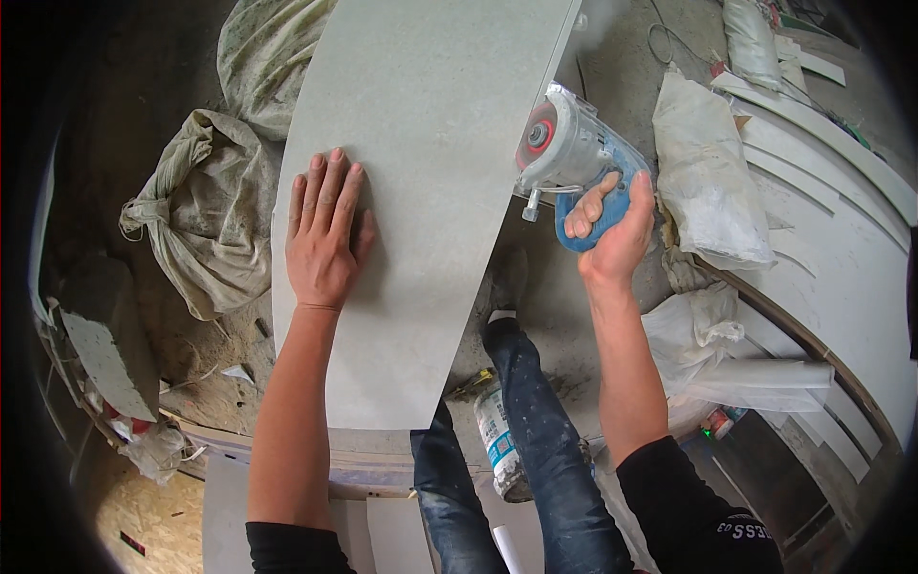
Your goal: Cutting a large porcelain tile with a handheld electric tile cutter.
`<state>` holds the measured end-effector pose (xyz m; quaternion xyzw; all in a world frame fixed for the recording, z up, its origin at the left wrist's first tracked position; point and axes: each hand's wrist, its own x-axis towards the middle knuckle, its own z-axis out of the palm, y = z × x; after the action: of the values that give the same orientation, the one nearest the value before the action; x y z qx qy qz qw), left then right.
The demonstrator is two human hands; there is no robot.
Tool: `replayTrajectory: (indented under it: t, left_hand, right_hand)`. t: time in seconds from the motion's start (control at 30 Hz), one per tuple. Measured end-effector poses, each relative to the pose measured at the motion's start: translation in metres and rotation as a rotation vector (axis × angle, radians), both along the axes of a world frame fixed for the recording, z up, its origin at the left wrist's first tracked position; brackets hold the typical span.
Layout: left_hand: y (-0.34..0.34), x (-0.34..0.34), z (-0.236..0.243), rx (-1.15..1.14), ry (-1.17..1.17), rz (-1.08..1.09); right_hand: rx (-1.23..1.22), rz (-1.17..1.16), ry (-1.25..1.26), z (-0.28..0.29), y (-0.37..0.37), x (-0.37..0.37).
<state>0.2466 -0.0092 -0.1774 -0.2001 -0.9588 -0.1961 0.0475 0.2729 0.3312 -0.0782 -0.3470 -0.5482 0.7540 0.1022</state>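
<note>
A large pale grey tile [421,115] stretches away from me, its right edge cut at a slant toward the near end. My left hand [325,230] lies flat on it near the left edge, fingers stretched out. My right hand [612,220] is wrapped round the blue handle of a handheld tile saw [574,143]. The saw's round red-centred blade [538,134] sits at the tile's right edge, and its silver guard is dusty. Whether the blade touches the tile, I cannot tell. Pale dust hangs just beyond the saw.
Tied dusty sacks [215,210] lie left of the tile. A white sack [708,172] and stacked white tile pieces [822,172] are on the right. Between my legs stands a white bucket [499,435]. A broken slab [105,344] leans at far left. A cable [665,38] runs across the floor.
</note>
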Motion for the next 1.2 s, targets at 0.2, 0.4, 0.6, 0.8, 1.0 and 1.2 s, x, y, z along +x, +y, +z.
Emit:
replayTrajectory:
  t: [0.2, 0.4, 0.6, 0.8, 1.0, 1.2]
  left_hand:
    - [0.0, -0.001, 0.001, 0.001, 0.01, -0.002]
    - [0.0, 0.0, 0.001, 0.007, 0.014, -0.001]
    - [-0.001, 0.0, 0.0, 0.008, 0.012, 0.0]
    - [0.0, 0.0, -0.001, 0.011, 0.013, 0.004]
    - [0.0, 0.0, -0.001, 0.003, 0.009, 0.001]
    - [-0.001, 0.0, -0.001, 0.01, 0.017, -0.003]
  right_hand:
    - [-0.001, 0.002, -0.006, 0.001, -0.001, 0.002]
    - [0.0, 0.008, -0.001, 0.001, -0.003, 0.005]
    - [-0.017, -0.007, -0.006, 0.002, -0.004, 0.009]
    - [-0.012, 0.003, -0.007, 0.002, -0.004, 0.013]
    - [-0.011, 0.004, -0.001, 0.001, -0.004, 0.018]
    - [-0.01, -0.008, -0.019, 0.002, -0.009, 0.02]
